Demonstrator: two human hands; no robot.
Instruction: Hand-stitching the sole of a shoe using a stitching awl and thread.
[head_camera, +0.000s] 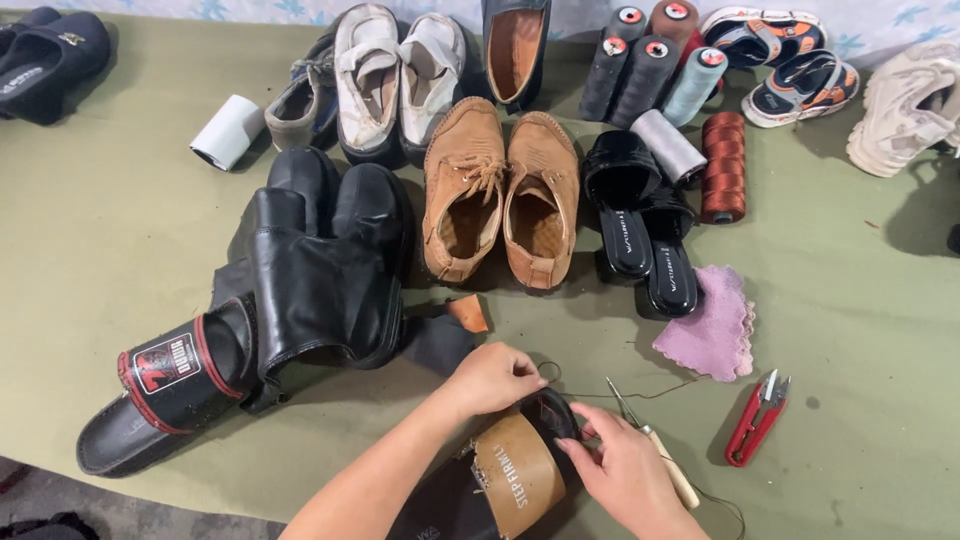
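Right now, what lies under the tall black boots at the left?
A black slide sandal with a red and white strap pokes out from under the black boots, its toe end toward the table's near edge. Its heel end is covered by the boot shafts.

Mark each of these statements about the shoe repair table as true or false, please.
1. Both hands touch a dark sandal with a tan insole. True.
2. The red thread snips lie left of the black boots. False: they lie far to the right, beyond the pink cloth.
3. The brown suede shoes stand as a pair, side by side. True.
4. The right hand holds the awl upright. False: the awl lies flat on the table, beside this hand.
5. The left hand holds the white roll. False: it is far away.
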